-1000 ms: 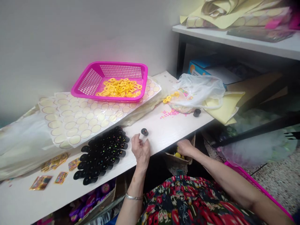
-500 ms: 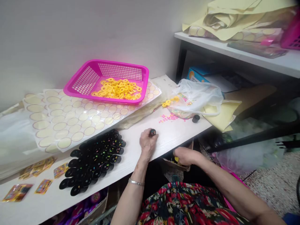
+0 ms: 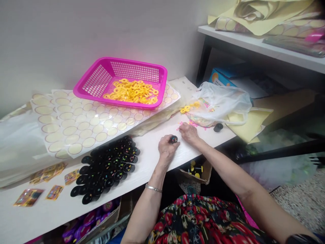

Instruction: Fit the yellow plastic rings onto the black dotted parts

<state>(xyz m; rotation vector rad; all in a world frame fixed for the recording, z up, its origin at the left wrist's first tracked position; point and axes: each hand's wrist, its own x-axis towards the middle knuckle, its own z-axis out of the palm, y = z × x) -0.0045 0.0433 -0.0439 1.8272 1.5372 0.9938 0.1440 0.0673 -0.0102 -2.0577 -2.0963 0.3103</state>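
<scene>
My left hand (image 3: 166, 149) is closed around a small black round cap (image 3: 173, 139) with coloured dots, holding it on the white table (image 3: 152, 159). My right hand (image 3: 188, 131) rests on the table just right of it, fingers curled at a scatter of tiny pink beads (image 3: 186, 124); what it pinches, if anything, is too small to name. A cluster of several black caps (image 3: 108, 167) lies to the left of my left hand.
A pink basket (image 3: 101, 79) of yellow rings sits on sticker sheets (image 3: 83, 122) at the back. A clear plastic bag (image 3: 220, 101), a loose black cap (image 3: 218, 127), yellow rings (image 3: 186, 107), and small colourful cards (image 3: 42, 189) lie around. A box (image 3: 196, 169) stands below the table edge.
My right hand came up from the box under the table onto the tabletop beside the pink beads. My left hand took hold of the loose black cap and holds it.
</scene>
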